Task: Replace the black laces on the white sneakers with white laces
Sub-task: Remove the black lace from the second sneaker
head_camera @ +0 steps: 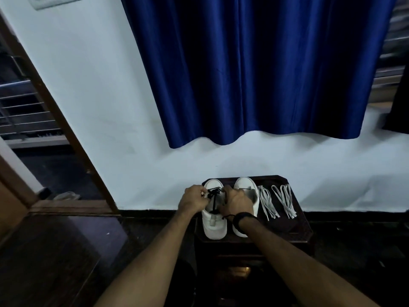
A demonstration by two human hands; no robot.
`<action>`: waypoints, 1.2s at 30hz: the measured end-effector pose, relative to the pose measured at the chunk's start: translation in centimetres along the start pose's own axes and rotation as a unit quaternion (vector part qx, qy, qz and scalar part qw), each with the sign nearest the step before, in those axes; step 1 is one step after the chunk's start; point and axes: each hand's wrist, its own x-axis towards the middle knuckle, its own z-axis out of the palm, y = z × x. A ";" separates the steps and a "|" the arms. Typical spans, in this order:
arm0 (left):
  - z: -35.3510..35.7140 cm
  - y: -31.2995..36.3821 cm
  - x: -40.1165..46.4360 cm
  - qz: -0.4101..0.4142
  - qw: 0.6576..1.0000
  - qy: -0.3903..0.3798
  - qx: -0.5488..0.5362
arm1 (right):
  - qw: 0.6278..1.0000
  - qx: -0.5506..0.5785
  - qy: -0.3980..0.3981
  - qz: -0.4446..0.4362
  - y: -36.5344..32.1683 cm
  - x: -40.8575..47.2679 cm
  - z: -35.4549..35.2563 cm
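Two white sneakers stand side by side on a small dark table, toes toward the wall. The left sneaker carries a black lace. My left hand pinches that lace at the shoe's left side. My right hand has its fingers curled at the lace on the shoe's right side and covers much of the right sneaker. Two bundles of white laces lie on the table to the right of the shoes.
A white wall and a blue curtain rise behind the table. A wooden door frame stands at the left, with a dark glossy floor around. I wear a black band on the right wrist.
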 end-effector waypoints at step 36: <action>0.3 1.2 2.0 0.125 0.983 0.047 0.127 | 0.997 0.064 -0.006 -0.053 0.2 2.7 -0.2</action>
